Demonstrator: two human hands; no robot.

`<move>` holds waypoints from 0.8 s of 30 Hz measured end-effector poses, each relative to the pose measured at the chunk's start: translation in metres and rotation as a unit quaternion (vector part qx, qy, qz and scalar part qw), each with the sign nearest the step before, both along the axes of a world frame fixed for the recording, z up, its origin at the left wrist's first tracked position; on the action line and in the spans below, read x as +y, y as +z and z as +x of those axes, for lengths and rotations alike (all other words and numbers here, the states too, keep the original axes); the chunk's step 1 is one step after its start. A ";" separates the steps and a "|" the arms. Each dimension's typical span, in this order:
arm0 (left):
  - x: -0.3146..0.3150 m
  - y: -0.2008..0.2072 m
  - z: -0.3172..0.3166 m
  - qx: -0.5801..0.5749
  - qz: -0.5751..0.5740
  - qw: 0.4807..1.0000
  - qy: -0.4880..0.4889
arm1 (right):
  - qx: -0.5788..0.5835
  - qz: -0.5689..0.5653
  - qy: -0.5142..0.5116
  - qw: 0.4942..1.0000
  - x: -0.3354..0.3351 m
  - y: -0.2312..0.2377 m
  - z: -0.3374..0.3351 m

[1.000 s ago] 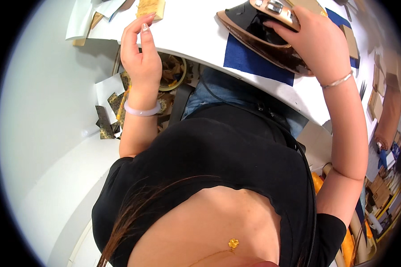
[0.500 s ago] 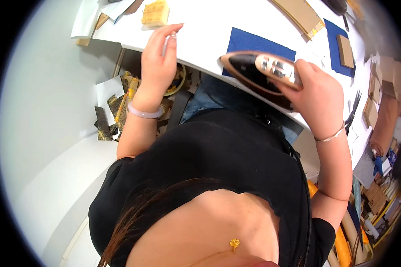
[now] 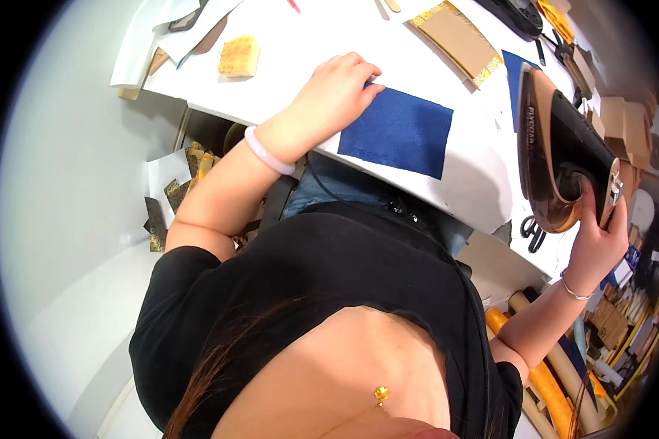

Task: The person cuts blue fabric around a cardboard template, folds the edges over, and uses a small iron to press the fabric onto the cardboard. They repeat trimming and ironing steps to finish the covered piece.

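Observation:
My left hand reaches over the white table, its fingers curled and closed at the upper left corner of a blue cloth. The cloth lies flat along the near table edge. Off to the right, my right hand grips the handle of a black and brown clothes iron. The iron is raised and tipped up, its soleplate turned to the left. Part of a second blue piece shows behind the iron.
A yellow sponge block sits left of my left hand. A beige board with patterned yellow edges lies farther back. Black scissors rest under the iron. Rolls of material stand at the lower right; scraps lie below the table's left end.
The iron has swung right, away from above the blue cloth, and turned up on end. My left hand has moved right to the cloth's corner. The view has shifted slightly.

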State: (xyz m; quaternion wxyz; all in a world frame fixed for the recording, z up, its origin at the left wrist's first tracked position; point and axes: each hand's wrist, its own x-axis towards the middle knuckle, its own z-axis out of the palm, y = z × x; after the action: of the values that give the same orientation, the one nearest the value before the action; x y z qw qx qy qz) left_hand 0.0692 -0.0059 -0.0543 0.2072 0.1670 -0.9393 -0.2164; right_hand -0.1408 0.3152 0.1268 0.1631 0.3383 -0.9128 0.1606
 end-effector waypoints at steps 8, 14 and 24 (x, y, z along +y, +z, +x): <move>-0.011 0.006 -0.051 -0.138 0.069 0.984 -0.094 | -0.002 -0.029 -0.060 0.998 0.030 -0.010 -0.026; -0.010 0.025 -0.070 -0.275 0.146 0.947 -0.082 | -0.020 -0.043 -0.066 0.997 0.037 -0.020 -0.033; -0.005 0.053 -0.067 -0.342 0.165 0.910 -0.165 | -0.005 -0.049 -0.061 0.997 0.045 -0.022 -0.046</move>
State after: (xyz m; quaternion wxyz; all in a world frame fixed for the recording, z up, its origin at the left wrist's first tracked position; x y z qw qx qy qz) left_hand 0.0026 -0.0112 -0.0013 -0.1960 0.1057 -0.9178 -0.3288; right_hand -0.1871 0.3607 0.1050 0.1847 0.2727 -0.9236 0.1961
